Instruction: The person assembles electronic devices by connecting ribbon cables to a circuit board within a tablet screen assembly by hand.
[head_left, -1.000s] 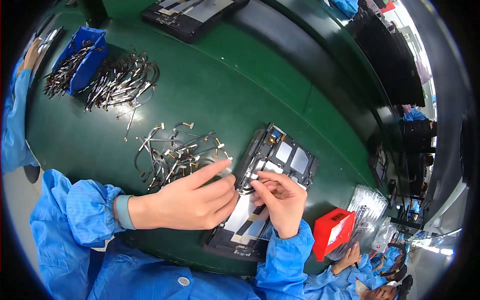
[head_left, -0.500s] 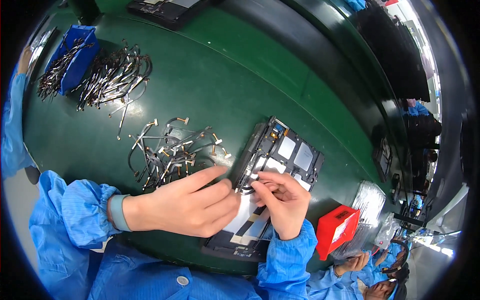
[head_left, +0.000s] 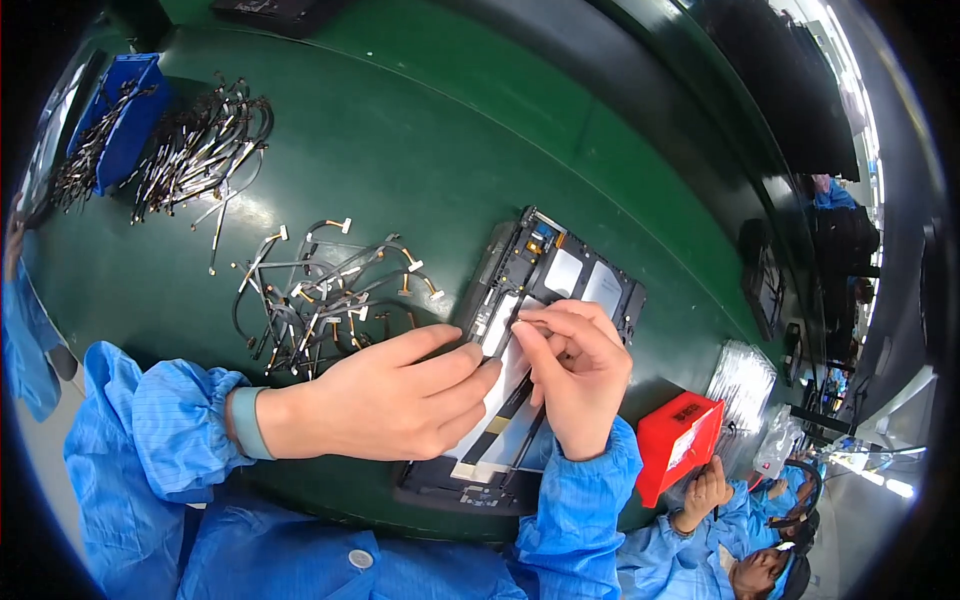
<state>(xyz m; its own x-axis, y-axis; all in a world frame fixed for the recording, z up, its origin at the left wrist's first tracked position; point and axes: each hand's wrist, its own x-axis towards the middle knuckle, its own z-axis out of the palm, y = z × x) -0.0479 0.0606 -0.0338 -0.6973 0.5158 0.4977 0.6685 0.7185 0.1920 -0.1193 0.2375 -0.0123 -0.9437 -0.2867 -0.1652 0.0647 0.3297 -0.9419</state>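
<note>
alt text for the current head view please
A person's left hand and right hand are over an open device on a green table; loose cables lie to its left, a red bin to its right.

The left hand (head_left: 395, 400) reaches farther over the device (head_left: 512, 390); off the left edge of the bench (head_left: 370, 150), a co-worker's sleeve (head_left: 28, 345) hangs lower; another's hand (head_left: 704, 492) nears the red bin (head_left: 678, 450).

This looks like an electronics assembly workshop: a long green table (head_left: 390, 150) bears an opened device (head_left: 510, 400) with exposed inner parts (head_left: 603, 287), a tangle of connector cables (head_left: 303, 291), a blue bin (head_left: 132, 135) and a red bin (head_left: 655, 440), while people (head_left: 690, 555) nearby wear the same blue smocks (head_left: 645, 565) as the worker (head_left: 290, 550)
</note>
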